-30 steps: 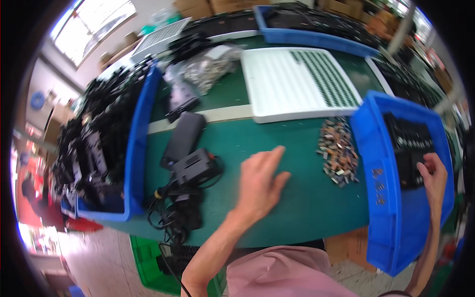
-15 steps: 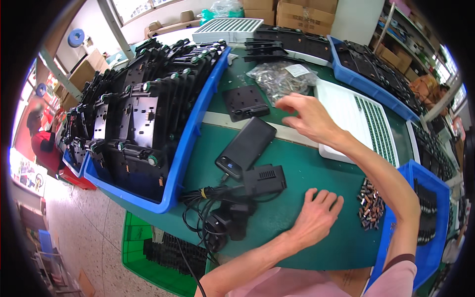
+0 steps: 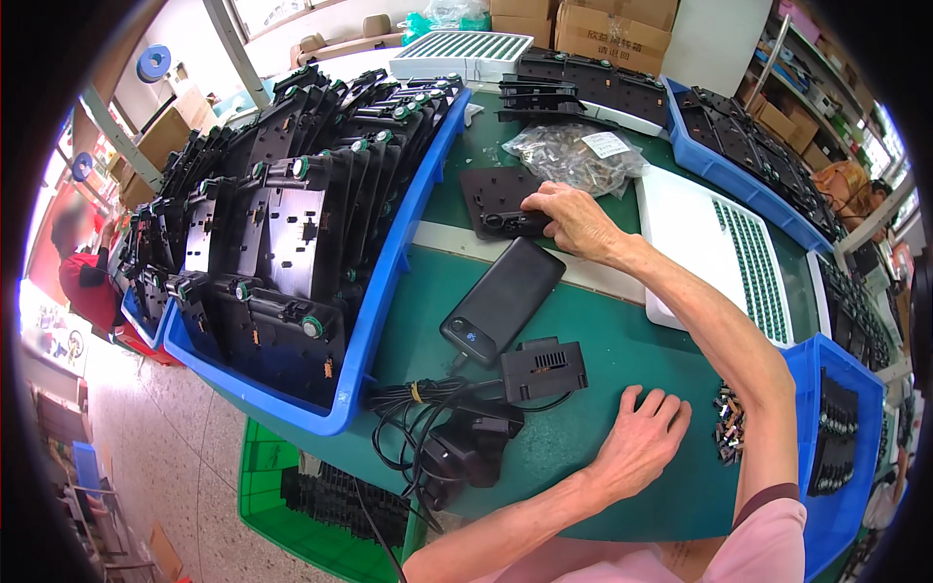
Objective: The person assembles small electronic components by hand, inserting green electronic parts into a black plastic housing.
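My right hand (image 3: pixel 580 220) reaches across the table to a square black plastic panel (image 3: pixel 486 189). Its thumb and fingers close on the end of the thick rounded bar along the panel's near edge. Below it lies a black power bank (image 3: pixel 502 303) with a small lit display. My left hand (image 3: pixel 643 433) rests palm down on the green table, fingers loosely bent and holding nothing. To its left are a black boxy device with slots (image 3: pixel 544 371) and a bundle of black cables (image 3: pixel 428 403). Small metallic cylindrical parts (image 3: pixel 729 425) lie in a pile beyond its right side.
A blue bin (image 3: pixel 362 325) packed with black panels fills the left. Behind my right hand sits a clear bag (image 3: pixel 559 155) of small parts. White trays (image 3: pixel 680 228), more blue bins (image 3: pixel 812 364) and a green crate (image 3: pixel 262 486) surround the table. Someone in red (image 3: pixel 86 277) is at far left.
My right hand has come down and left from above the table onto the black panel's bar. My left hand stays resting on the table. The whole view has shifted slightly.
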